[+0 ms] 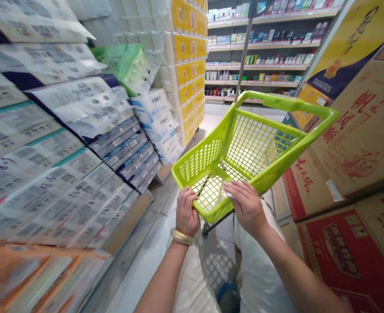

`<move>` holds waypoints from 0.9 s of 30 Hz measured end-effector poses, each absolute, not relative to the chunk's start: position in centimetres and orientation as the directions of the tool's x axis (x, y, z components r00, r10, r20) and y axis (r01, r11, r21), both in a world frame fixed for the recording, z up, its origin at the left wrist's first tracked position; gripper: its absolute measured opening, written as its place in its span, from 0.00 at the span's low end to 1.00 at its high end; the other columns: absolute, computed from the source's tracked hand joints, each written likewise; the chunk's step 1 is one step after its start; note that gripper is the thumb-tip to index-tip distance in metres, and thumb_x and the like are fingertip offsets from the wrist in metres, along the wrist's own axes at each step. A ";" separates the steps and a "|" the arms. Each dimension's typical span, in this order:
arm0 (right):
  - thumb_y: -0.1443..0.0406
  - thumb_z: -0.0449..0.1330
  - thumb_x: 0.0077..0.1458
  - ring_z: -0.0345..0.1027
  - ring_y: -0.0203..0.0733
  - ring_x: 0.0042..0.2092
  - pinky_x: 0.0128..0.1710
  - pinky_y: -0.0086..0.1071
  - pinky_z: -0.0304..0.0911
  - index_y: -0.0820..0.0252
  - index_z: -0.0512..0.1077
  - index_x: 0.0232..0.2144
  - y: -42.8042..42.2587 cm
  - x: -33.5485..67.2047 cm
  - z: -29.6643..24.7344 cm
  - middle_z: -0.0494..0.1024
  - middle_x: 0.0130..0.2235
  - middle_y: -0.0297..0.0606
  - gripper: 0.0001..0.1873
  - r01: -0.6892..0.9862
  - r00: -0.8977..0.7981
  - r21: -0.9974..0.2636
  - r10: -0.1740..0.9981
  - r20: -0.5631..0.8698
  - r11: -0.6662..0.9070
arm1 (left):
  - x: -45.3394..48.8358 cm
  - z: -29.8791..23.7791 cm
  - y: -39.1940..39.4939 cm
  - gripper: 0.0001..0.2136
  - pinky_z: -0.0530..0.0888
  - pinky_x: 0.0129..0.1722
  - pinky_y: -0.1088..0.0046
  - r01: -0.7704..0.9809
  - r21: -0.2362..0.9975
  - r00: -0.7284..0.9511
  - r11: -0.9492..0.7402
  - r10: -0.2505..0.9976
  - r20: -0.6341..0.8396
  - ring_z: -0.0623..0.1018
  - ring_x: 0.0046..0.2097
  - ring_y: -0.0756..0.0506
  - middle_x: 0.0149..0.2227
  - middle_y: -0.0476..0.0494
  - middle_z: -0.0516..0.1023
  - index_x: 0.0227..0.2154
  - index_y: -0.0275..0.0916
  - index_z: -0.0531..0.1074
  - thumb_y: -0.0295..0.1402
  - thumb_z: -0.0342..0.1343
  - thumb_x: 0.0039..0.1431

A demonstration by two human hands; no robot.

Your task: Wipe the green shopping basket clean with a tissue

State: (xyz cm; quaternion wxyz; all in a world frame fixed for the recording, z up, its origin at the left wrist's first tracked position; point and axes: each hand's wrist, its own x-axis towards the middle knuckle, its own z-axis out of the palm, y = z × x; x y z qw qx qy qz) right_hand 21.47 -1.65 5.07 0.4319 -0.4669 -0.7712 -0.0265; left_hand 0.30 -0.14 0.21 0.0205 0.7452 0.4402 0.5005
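A lime-green shopping cart (275,169) stands in the aisle, directly before the person, with its handle (281,102) at the far side. Inside its basket, the lattice bottom lets the light floor tiles (222,241) be seen.

The left hand (188,211), with a pale bracelet (181,236) at the wrist, grips the near left part of the rim; its fingers are curled and pressed together. The right hand (245,206) lies over the near right rim, its fingers extended and close together. A small white piece shows at these fingertips; I cannot tell whether they pinch it.

At left are piled plastic-wrapped paper packs (77,182), some with handwritten numbers, and one green pack (123,65) on top farther away. At right stand closed cardboard cartons (364,126), the near one red (345,243). Far shelves (257,67) carry bottles, tubes and small boxes.
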 end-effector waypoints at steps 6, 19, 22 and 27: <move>0.70 0.50 0.64 0.70 0.43 0.56 0.62 0.45 0.56 0.54 0.72 0.51 -2.7 19.6 5.0 0.80 0.50 0.38 0.17 0.744 -0.207 -0.350 0.694 0.690 0.569 | 0.4 0.2 -0.1 0.12 0.69 0.56 0.51 0.642 0.468 0.113 -0.607 0.679 0.725 0.69 0.57 0.40 0.44 0.41 0.71 0.39 0.41 0.66 0.21 0.43 0.54; 0.69 0.52 0.63 0.71 0.45 0.55 0.60 0.46 0.58 0.53 0.73 0.50 -1.2 22.3 5.3 0.80 0.49 0.39 0.16 0.785 -0.075 -0.394 0.704 0.706 0.479 | 0.4 0.2 -0.1 0.13 0.68 0.57 0.51 0.627 0.466 0.118 -0.624 0.668 0.735 0.67 0.57 0.40 0.44 0.41 0.71 0.39 0.40 0.65 0.20 0.43 0.54; 0.70 0.51 0.63 0.69 0.44 0.56 0.62 0.45 0.56 0.54 0.72 0.51 -2.5 20.2 5.2 0.80 0.50 0.38 0.17 0.750 -0.180 -0.365 0.701 0.690 0.552 | 0.4 0.2 -0.1 0.13 0.68 0.57 0.52 0.626 0.470 0.116 -0.622 0.670 0.733 0.67 0.57 0.40 0.44 0.41 0.71 0.39 0.40 0.65 0.20 0.43 0.54; 0.72 0.49 0.63 0.67 0.41 0.58 0.62 0.42 0.55 0.55 0.70 0.53 -4.3 17.8 4.9 0.79 0.52 0.37 0.19 0.640 -0.408 -0.294 0.638 0.654 0.710 | 0.3 0.2 -0.1 0.13 0.68 0.57 0.52 0.633 0.461 0.119 -0.622 0.667 0.736 0.68 0.57 0.41 0.44 0.41 0.71 0.40 0.40 0.65 0.20 0.44 0.54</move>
